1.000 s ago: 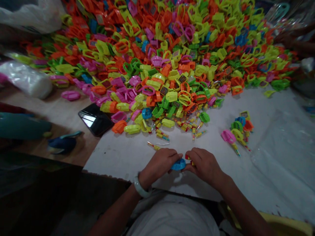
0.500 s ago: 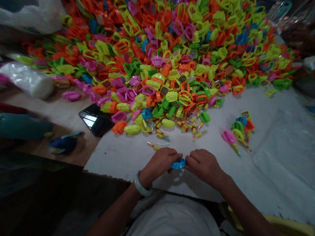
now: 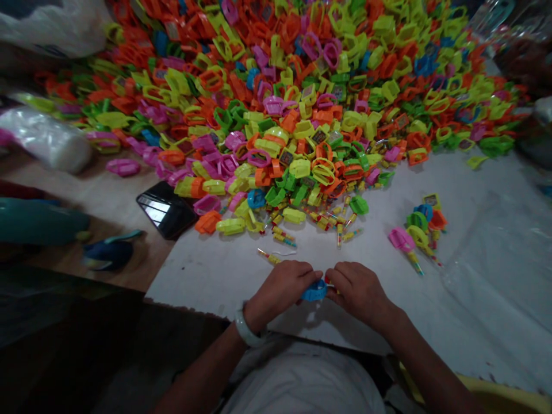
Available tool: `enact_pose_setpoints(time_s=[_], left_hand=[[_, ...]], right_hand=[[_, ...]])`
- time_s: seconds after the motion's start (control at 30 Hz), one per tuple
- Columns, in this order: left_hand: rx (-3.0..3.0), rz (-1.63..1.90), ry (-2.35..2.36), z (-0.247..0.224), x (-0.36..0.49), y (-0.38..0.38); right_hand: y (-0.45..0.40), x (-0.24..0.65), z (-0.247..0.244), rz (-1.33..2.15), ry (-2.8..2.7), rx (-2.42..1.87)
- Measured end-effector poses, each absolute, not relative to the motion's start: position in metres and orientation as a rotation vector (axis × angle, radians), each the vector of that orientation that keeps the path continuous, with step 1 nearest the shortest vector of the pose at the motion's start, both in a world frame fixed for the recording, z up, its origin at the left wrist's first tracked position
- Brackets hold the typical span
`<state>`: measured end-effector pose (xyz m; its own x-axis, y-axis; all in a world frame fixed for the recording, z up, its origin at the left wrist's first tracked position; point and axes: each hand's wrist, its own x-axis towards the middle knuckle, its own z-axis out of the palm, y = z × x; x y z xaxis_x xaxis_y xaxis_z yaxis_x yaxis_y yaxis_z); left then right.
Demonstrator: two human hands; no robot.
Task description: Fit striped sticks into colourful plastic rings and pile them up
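Observation:
My left hand (image 3: 287,284) is closed on a blue plastic toy watch (image 3: 314,291), just above the table's near edge. To its right, my right hand (image 3: 357,289) pinches a small candy tube (image 3: 328,281); only a red and yellow bit shows between the fingers, right beside the blue watch. The rest of that tube is hidden by the hand. On the table beyond my left hand lies another slim tube (image 3: 269,256) with a yellow label. More such tubes (image 3: 330,218) lie scattered at the front of a big heap of coloured toy watches (image 3: 302,138).
At the right lies a small group of watches with tubes attached (image 3: 416,230). A black phone (image 3: 166,210) lies at the left, near a dark blue object (image 3: 110,253) and a teal cylinder (image 3: 41,221). A clear plastic sheet (image 3: 504,259) covers the right side. Below it shows a yellow rim (image 3: 495,385).
My right hand's fingers have parted slightly from the blue watch, and a red and yellow bit now shows between them. The watch has turned a little in my left hand.

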<state>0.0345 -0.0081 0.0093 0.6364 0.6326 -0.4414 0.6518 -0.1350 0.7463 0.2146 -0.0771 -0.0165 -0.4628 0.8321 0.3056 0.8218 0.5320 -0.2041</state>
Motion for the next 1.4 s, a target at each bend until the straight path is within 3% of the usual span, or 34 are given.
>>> enact_pose_setpoints(time_s=[0.53, 0.8, 1.03, 1.2, 1.4], left_hand=[[1.669, -0.008, 0.926, -0.007, 0.031, -0.007], [1.700, 0.090, 1.038, -0.010, 0.048, -0.015], [1.867, 0.389, 1.328, 0.003, 0.025, 0.001], [1.863, 0.684, 1.534, -0.002, 0.016, 0.021], [1.677, 0.658, 1.578, -0.007, 0.011, 0.020]], right_hand=[[-0.081, 0.213, -0.020, 0.038, -2.476, -1.264], [-0.097, 0.237, -0.033, 0.159, -2.260, -1.526], [-0.098, 0.305, -0.015, -0.365, -1.810, -1.916], [-0.036, 0.225, -0.018, 0.087, -1.884, -1.723], [0.028, 0.156, -0.039, 0.062, -1.974, -1.847]])
